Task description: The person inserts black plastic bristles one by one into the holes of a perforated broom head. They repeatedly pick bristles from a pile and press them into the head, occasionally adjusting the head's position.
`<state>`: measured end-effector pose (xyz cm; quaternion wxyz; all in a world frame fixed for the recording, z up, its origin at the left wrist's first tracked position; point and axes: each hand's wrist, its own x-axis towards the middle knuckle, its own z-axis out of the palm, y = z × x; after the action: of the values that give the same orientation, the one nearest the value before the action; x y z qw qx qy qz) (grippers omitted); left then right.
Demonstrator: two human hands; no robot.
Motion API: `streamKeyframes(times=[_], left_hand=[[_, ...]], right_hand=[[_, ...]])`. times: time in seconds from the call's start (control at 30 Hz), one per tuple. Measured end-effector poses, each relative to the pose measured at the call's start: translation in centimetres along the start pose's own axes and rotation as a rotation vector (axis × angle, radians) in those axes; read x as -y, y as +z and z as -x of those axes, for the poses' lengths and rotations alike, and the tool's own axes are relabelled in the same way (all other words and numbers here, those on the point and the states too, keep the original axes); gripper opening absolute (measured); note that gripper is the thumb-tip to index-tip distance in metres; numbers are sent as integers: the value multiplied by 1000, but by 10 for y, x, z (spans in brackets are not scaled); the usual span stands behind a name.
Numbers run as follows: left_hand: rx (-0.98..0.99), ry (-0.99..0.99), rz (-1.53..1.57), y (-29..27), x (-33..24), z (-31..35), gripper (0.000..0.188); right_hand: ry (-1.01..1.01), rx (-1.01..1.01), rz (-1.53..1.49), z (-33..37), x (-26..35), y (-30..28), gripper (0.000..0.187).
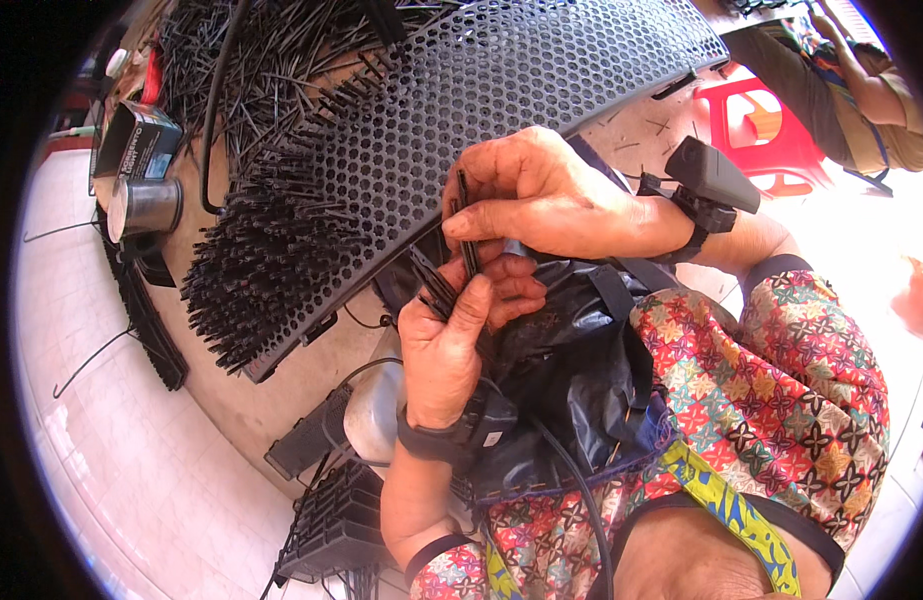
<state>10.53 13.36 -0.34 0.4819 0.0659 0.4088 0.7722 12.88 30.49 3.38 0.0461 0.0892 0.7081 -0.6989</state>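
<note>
My right hand (556, 205) is closed in a pinch on a few thin black strips (467, 222), held nearly upright. Just below it, my left hand (449, 345) grips a small bundle of black strips (433, 284) between thumb and palm, its other fingers loosely curled. The lower ends of the right hand's strips reach the left fingers. Beyond both hands lies a long curved black perforated panel (471, 85). Its left end is packed with upright black strips (271, 255), while the rest shows bare holes. Both wrists wear dark strapped devices.
A large heap of loose black strips (251, 90) covers the table behind the panel. At left stand a metal cup (146, 208) and a dark box (136, 140). A red plastic stool (756, 130) and another person (871, 100) are at upper right. Black plastic covers my lap.
</note>
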Motion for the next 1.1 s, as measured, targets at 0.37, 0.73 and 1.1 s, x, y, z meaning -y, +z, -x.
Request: streamKeyframes(times=[0.37,0.73,1.1], left_hand=[[-170,93,-91,1,2,4,28],[-85,45,-17,5,-1,6,35],[-119,8,14,-4,3,0,41]], right_hand=[[6,-92,-268,-5,-8,-5,12],[-33,-70,-228,-5,0,-8,11],[-687,-484,24,-77,-3,-63,16]])
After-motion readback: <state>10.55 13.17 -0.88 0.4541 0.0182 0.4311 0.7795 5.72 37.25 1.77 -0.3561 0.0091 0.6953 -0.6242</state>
